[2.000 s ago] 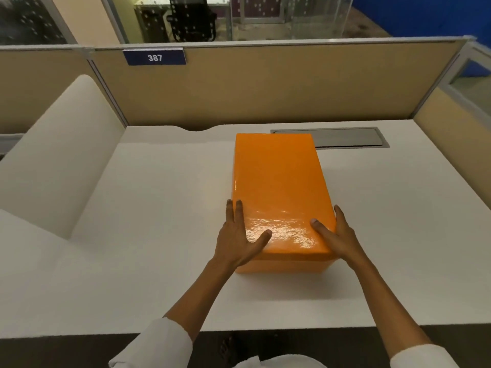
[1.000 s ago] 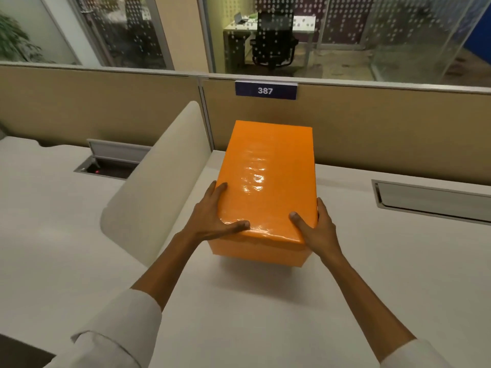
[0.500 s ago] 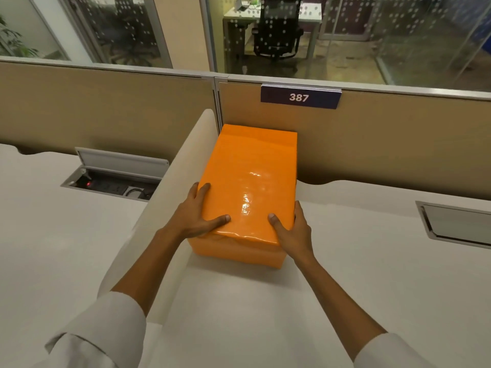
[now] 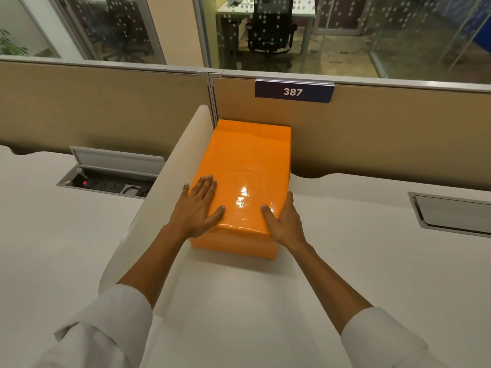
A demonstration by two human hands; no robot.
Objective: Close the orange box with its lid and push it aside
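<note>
Hands lay flat and open on the near end of the orange box (image 4: 248,176): the left hand (image 4: 198,208) was spread palm down on the lid (image 4: 245,168), fingers extended, thumb out along the near edge, while the right hand (image 4: 283,220) cupped the near right corner, thumb on top and fingers down the side. Neither was clenched; both pressed rather than gripped. The lid looked seated all round, overlapping the base (image 4: 233,244). The box sat on the white desk (image 4: 345,261), tucked into the corner, its left side against the cream divider (image 4: 170,181) and its far end at or very near the tan partition (image 4: 385,144) under the 387 sign (image 4: 293,91); whether it touched there I could not tell. My judgement: the push was nearly or fully done. To finish well, pressure should stay low and even through both palms so the lid would not skew, and the hands should lift straight off without dragging the glossy top.
</note>
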